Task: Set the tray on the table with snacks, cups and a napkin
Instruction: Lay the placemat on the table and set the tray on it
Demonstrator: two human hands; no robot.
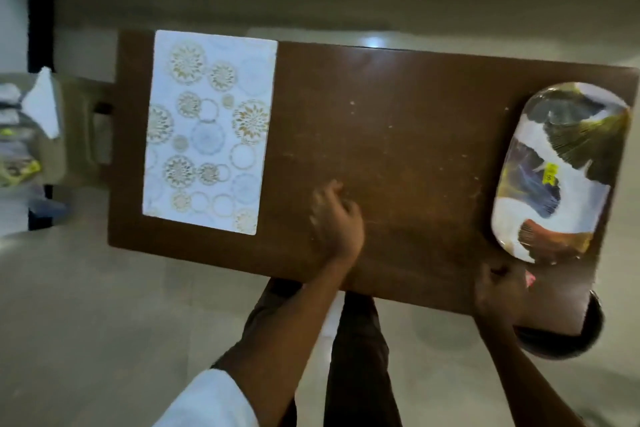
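**Tray to be gripped at its near end**

At 5 o'clock the right hand [498, 291] is curled at the near rim of the tray [554, 177]; whether it is gripped cannot be told. The tray should be held level and lifted, not dragged. The left hand [334, 218], blurred and loosely bent, rests empty on the table [398, 121]. A mat [207, 128] lies at 10 o'clock.

A dark brown wooden table top [398, 135] is seen, flecked with pale specks. A white rectangular placemat [207, 130] is patterned with gold floral medallions and pale grey-blue rings. An oval white tray [557, 173] is printed with olive-green, dark blue and rust-brown fan-shaped leaves, and a small yellow sticker [550, 173] is borne on it. A white sleeve [211, 402] is shown at the lower edge. The floor [104, 322] is coloured pale beige.
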